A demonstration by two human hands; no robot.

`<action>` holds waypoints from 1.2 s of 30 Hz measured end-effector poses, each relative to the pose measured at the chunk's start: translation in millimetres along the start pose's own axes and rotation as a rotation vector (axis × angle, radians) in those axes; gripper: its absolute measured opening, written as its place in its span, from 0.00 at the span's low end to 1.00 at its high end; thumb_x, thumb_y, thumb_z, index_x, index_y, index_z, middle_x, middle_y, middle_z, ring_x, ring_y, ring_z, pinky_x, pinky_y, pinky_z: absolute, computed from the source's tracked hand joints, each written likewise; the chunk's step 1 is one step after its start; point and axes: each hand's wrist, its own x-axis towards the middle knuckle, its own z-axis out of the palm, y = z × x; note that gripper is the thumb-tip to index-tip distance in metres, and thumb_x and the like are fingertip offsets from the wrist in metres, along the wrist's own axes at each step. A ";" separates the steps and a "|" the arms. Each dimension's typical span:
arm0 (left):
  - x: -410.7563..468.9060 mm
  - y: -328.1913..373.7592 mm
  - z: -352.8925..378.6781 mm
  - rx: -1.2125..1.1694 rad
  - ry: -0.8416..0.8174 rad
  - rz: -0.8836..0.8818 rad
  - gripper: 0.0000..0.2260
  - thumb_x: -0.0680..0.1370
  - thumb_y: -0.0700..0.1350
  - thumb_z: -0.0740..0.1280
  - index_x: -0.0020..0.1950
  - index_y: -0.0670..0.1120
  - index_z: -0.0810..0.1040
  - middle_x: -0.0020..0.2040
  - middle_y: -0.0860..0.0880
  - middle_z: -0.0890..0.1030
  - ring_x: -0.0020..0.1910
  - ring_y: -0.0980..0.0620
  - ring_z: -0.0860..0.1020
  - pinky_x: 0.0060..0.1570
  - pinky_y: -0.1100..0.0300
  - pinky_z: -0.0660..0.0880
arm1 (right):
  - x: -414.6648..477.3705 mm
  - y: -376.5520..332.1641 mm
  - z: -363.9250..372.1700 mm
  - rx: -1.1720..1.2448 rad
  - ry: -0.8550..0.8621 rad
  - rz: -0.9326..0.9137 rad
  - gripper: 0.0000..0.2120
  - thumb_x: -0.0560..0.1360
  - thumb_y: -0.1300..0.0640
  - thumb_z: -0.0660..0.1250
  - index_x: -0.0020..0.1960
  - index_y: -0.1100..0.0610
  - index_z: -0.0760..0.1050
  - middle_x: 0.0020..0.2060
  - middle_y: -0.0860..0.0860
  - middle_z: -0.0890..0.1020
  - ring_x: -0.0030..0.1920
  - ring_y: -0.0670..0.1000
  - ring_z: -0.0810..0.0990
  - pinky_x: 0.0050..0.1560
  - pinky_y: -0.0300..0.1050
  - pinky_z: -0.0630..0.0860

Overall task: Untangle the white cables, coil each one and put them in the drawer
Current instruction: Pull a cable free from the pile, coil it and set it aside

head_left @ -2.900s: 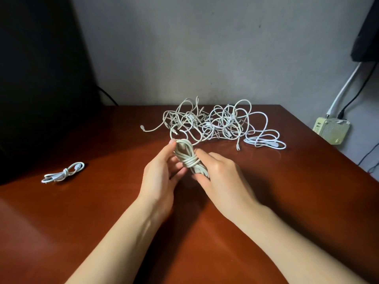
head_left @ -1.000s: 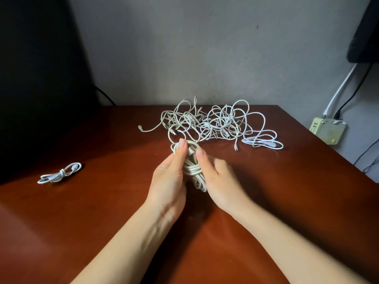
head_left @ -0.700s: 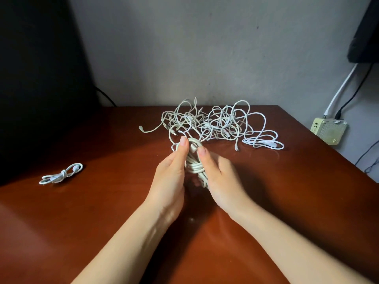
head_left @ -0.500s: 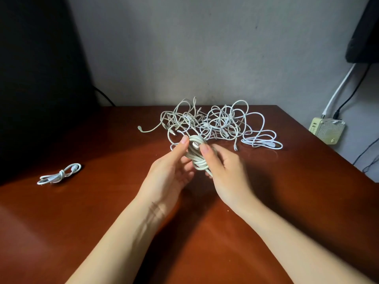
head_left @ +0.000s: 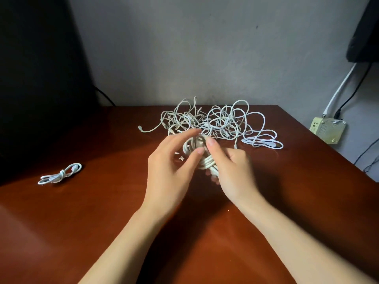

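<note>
Head view, starting nearest us: our two forearms are reaching in from the bottom of the frame and meeting at the centre, above the table [head_left: 102, 222]. Our right hand [head_left: 231, 171] is wrapping its fingers round the waist of the coiled bundle [head_left: 205, 158], where the wound turns are binding the loops together. We judge this grip is stopping the coil from springing apart. Our left hand [head_left: 172, 160] is pinching the upper loop of that bundle between thumb and forefinger, though the forefinger is blurring. A plug end [head_left: 181, 158] is poking out beside its palm, and we reckon we are tucking that loose tail in to finish this cable.

At the left of the frame, well apart from our hands, a small coiled cable [head_left: 59, 176] is lying finished on the table. Just beyond our fingertips, toward the upper centre, the tangle [head_left: 215, 121] of white cables is sitting unsorted, with one looser loop [head_left: 264, 140] trailing out to its right. That heap is making up the bulk of what is left. No drawer is showing anywhere, so we are unable to say where the coils will be going. At the right edge a pale power adapter [head_left: 326, 130] is sitting beyond the table's edge with its own leads running upward, and a dark shape [head_left: 37, 78] is filling the upper left.
</note>
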 end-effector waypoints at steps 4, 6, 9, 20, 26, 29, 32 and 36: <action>2.6 -8.9 -3.3 0.221 0.058 0.218 0.08 0.73 0.44 0.72 0.51 0.46 0.85 0.48 0.55 0.82 0.46 0.59 0.80 0.48 0.70 0.73 | -2.1 0.9 1.4 0.054 -0.078 0.125 0.22 0.77 0.45 0.64 0.28 0.56 0.76 0.21 0.52 0.76 0.21 0.47 0.72 0.23 0.37 0.67; 5.0 -13.2 -6.1 0.313 0.090 0.307 0.07 0.72 0.45 0.73 0.47 0.44 0.85 0.46 0.55 0.82 0.44 0.54 0.80 0.47 0.66 0.75 | -2.8 -0.5 1.3 0.050 -0.088 0.150 0.22 0.76 0.44 0.64 0.28 0.56 0.76 0.21 0.52 0.76 0.20 0.47 0.72 0.22 0.36 0.66; 7.6 -17.5 -10.5 0.391 0.071 0.379 0.06 0.71 0.45 0.73 0.43 0.43 0.85 0.44 0.52 0.83 0.43 0.52 0.78 0.46 0.64 0.74 | -2.3 -1.3 1.2 0.053 -0.091 0.184 0.22 0.76 0.45 0.64 0.29 0.57 0.77 0.21 0.53 0.75 0.21 0.49 0.71 0.22 0.37 0.65; 15.6 -18.7 -28.8 0.129 -0.210 0.060 0.07 0.67 0.41 0.78 0.39 0.49 0.82 0.47 0.56 0.83 0.48 0.60 0.79 0.49 0.72 0.72 | -2.8 -3.1 -3.1 -0.085 -0.145 0.164 0.23 0.76 0.45 0.64 0.31 0.62 0.78 0.21 0.52 0.74 0.19 0.44 0.70 0.22 0.35 0.65; 12.5 -21.0 -24.8 0.360 -0.235 0.398 0.07 0.71 0.46 0.70 0.38 0.42 0.78 0.46 0.52 0.82 0.50 0.54 0.76 0.47 0.59 0.74 | 4.3 -2.7 -8.2 -0.282 -0.153 0.068 0.29 0.75 0.43 0.65 0.33 0.69 0.76 0.25 0.62 0.77 0.22 0.46 0.75 0.31 0.45 0.72; 7.5 -21.9 -20.0 0.402 -0.271 0.409 0.08 0.73 0.47 0.65 0.41 0.42 0.76 0.50 0.51 0.82 0.49 0.54 0.78 0.45 0.58 0.74 | 7.5 -6.3 -14.1 -0.299 -0.180 0.112 0.29 0.76 0.44 0.64 0.37 0.72 0.77 0.25 0.63 0.75 0.18 0.43 0.71 0.23 0.36 0.67; 6.7 -21.7 -19.2 0.284 -0.265 0.306 0.06 0.73 0.43 0.68 0.43 0.41 0.75 0.50 0.51 0.83 0.49 0.58 0.78 0.47 0.67 0.74 | 9.1 -5.8 -17.4 -0.279 -0.223 0.112 0.28 0.76 0.45 0.64 0.39 0.72 0.77 0.25 0.59 0.75 0.17 0.42 0.70 0.20 0.34 0.64; 7.6 -16.8 -21.7 0.106 -0.208 0.125 0.07 0.73 0.35 0.72 0.41 0.42 0.75 0.44 0.58 0.81 0.45 0.62 0.80 0.43 0.71 0.75 | 6.8 -1.6 -15.0 -0.330 -0.243 -0.052 0.30 0.75 0.42 0.64 0.32 0.69 0.73 0.23 0.58 0.74 0.22 0.43 0.75 0.30 0.45 0.72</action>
